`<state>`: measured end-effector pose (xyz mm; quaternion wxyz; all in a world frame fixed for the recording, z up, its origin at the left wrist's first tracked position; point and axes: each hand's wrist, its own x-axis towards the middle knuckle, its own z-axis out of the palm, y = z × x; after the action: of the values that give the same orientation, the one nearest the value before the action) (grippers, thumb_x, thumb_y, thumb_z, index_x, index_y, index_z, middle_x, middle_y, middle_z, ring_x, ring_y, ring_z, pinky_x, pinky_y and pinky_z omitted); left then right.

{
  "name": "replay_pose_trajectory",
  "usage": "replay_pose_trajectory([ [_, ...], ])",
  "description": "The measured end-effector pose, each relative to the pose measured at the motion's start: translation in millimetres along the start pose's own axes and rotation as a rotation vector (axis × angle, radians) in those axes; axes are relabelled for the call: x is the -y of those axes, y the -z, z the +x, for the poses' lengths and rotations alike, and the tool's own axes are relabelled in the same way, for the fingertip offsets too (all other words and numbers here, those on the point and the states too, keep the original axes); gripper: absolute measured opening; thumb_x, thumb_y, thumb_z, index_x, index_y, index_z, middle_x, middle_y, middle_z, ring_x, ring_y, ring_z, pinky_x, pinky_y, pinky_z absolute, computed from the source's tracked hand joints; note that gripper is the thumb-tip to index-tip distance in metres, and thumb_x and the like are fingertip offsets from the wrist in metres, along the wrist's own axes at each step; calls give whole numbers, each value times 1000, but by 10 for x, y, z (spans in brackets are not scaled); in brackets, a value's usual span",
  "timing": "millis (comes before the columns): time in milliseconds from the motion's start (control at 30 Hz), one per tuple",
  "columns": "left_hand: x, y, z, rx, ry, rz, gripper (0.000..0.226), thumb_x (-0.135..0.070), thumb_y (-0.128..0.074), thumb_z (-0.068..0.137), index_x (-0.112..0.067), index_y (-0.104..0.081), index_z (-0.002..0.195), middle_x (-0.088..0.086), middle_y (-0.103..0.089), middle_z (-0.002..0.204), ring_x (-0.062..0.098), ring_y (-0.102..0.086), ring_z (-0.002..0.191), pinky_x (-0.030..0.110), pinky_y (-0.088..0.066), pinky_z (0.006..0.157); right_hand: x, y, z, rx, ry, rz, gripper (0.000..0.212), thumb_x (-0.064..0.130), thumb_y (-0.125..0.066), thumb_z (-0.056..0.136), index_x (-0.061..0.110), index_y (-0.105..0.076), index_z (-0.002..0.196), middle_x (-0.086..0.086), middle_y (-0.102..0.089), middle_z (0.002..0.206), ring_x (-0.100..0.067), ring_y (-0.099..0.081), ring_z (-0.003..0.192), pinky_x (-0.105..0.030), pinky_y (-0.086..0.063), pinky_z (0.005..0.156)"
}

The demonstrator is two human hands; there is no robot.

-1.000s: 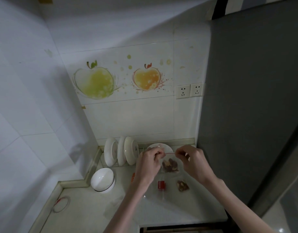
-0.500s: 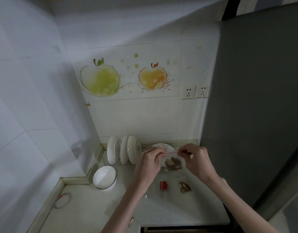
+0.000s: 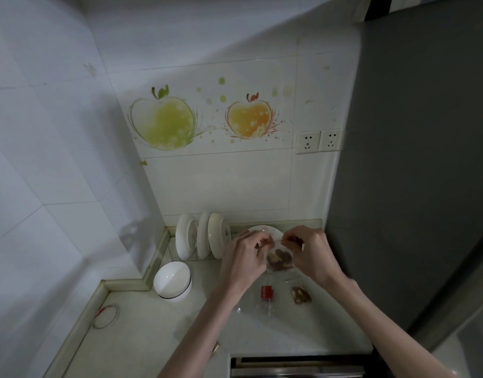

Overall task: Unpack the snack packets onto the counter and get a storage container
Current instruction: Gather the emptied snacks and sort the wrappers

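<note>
A clear snack packet [image 3: 280,261] with brown pieces inside hangs above the counter [image 3: 153,336]. My left hand [image 3: 244,259] and my right hand [image 3: 312,253] pinch its top edge on either side, along a thin red strip. Below them on the counter lies another clear packet [image 3: 266,296] with a red label. A small packet of brown pieces [image 3: 301,295] lies to its right.
A white bowl [image 3: 172,279] stands at the left. Three white plates [image 3: 202,236] stand upright in a rack at the back, with a flat plate [image 3: 262,230] beside them. A rubber band [image 3: 106,315] lies far left. A grey fridge [image 3: 412,159] bounds the right.
Both hands stay pinched on the packet's top edge, slightly closer together. The camera has tilted and shifted a little.
</note>
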<state>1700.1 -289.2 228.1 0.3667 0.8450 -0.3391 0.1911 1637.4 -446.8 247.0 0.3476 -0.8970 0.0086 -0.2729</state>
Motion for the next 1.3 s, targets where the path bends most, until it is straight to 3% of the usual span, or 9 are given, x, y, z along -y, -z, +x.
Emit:
replay_pose_trajectory([
  [100,-9,-30,-6,14,28,43,18,-7,-69,80,-24,-69,85,-14,-71,84,3,-63,80,5,-38,70,-7,-63,-1,30,37,-16,7,1,-69,80,8,-71,78,1,-68,75,0,-53,60,-6,-42,60],
  [400,78,-77,-75,65,22,106,18,-9,-62,80,-26,-68,82,-15,-72,85,4,-65,81,20,-51,68,-207,-226,-1,111,86,-75,11,-6,-63,76,3,-68,71,-5,-68,72,-18,-61,64,-33,-51,60],
  [567,251,-231,-307,128,146,52,10,-17,-62,84,-25,-69,83,-16,-73,82,-1,-65,71,21,-53,64,-387,-406,-181,146,24,-92,10,0,-68,79,7,-69,73,-2,-68,74,-13,-60,64,-8,-41,57],
  [733,452,-327,-642,205,310,-116,11,-16,-62,86,-22,-70,82,-9,-74,79,5,-68,71,32,-55,65,-449,-606,-373,225,-38,-28,11,-4,-68,79,2,-69,71,-3,-67,68,-16,-61,59,-22,-45,58],
  [900,546,-298,-933,128,561,-393,10,-6,-63,89,-14,-66,83,-1,-74,81,8,-69,76,21,-55,72,-406,-733,-462,430,-350,402,7,3,-68,83,8,-65,83,0,-66,77,7,-58,49,-4,-40,47],
  [967,592,-268,-1058,113,740,-573,9,-7,-64,91,-15,-65,87,-3,-72,84,7,-71,79,34,-61,76,-429,-838,-611,571,-436,669,14,11,-67,84,6,-65,96,-8,-70,86,-9,-68,69,-20,-52,60],
  [1033,634,-237,-1208,125,860,-652,11,-10,-64,92,-4,-65,101,6,-72,95,11,-72,83,34,-62,72,-531,-1010,-817,730,-603,870,29,14,-63,84,7,-61,113,-15,-71,99,-30,-69,87,-41,-56,77],
  [1133,729,-227,-1522,91,1023,-712,8,-10,-65,92,-4,-65,97,9,-74,92,16,-74,77,27,-61,65,-693,-1316,-1140,920,-836,908,36,13,-65,83,7,-59,117,-23,-69,107,-37,-68,95,-40,-56,77],
  [1300,1010,-239,-2079,-3,1373,-699,7,-2,-64,89,-7,-68,89,13,-70,96,21,-70,83,26,-59,61,-929,-1780,-1587,854,-1075,816,23,-10,-61,83,-9,-60,106,-21,-73,88,-31,-72,78,-29,-57,61],
])
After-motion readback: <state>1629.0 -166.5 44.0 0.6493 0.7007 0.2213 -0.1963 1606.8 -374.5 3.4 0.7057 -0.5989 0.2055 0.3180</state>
